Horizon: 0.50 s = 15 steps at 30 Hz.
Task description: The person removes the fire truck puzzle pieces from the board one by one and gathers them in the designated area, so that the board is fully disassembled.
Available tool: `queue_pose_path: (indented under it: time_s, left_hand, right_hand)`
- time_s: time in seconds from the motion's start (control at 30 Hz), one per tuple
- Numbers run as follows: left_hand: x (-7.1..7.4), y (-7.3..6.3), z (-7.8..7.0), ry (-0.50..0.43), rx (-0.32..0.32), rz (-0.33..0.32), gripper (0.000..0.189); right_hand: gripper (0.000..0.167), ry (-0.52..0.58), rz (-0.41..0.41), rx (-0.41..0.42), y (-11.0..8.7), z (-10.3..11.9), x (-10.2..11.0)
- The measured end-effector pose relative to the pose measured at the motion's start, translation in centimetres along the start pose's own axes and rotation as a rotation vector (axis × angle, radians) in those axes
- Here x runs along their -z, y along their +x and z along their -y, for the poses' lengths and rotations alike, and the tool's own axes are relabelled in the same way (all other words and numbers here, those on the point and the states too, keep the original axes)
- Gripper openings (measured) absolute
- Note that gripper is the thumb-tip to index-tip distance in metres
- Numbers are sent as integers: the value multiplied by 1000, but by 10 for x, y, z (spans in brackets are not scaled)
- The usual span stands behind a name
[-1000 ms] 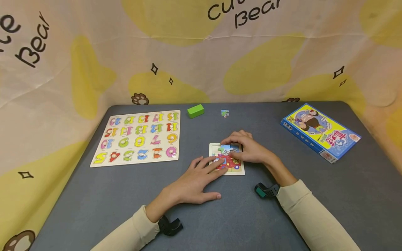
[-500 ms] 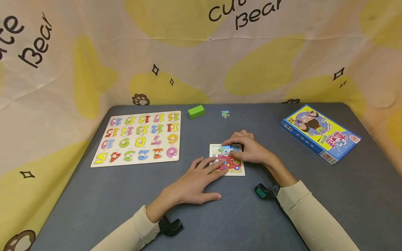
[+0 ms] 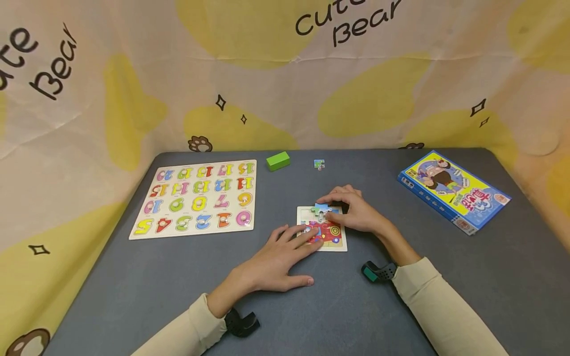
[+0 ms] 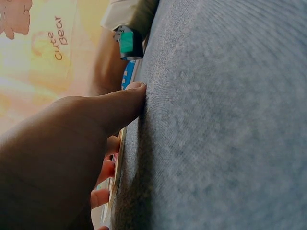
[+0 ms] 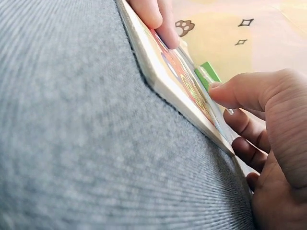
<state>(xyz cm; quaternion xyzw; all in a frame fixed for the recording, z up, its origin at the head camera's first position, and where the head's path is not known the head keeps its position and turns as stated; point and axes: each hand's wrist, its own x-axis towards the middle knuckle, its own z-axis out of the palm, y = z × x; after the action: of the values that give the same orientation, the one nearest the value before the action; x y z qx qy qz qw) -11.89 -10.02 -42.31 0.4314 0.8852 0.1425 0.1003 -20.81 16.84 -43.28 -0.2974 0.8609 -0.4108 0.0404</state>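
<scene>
A small jigsaw puzzle in a pale frame (image 3: 344, 242) lies near the middle of the table, with a red vehicle picture in its lower part. My left hand (image 3: 278, 259) lies with spread, straight fingers on the puzzle's left side; in the left wrist view its thumb (image 4: 120, 108) touches the grey tabletop. My right hand (image 3: 356, 210) pinches a blue and green puzzle piece (image 3: 320, 209) between thumb and index finger. That piece sits over the upper part of the frame and overlaps its far edge. Fingers partly hide it, and the right wrist view barely shows it.
Beyond the puzzle lies one loose puzzle piece (image 3: 319, 164), near a green block (image 3: 278, 161). A number board (image 3: 193, 200) with knobbed digits is at the left. At the right is a blue and yellow box (image 3: 454, 190). A patterned cloth (image 3: 285, 89) hangs behind the table.
The puzzle piece in my right hand has come up out of the frame's picture and shifted slightly away from me, baring pale backing. My left hand has stayed in place.
</scene>
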Motion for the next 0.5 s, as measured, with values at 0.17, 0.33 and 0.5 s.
queue_pose_path:
  time_s: [0.17,0.33,0.5]
  left_hand:
    - [-1,-1,0,1,-4,-5,77]
    - [-1,0,0,1,-5,-4,77]
    - [-1,0,0,0,-4,-3,77]
  right_hand:
    - [36,16,-37,-5,0,-3,0]
    - [36,27,-56,6,0,-4,0]
    - [36,14,-88,8,0,-8,0]
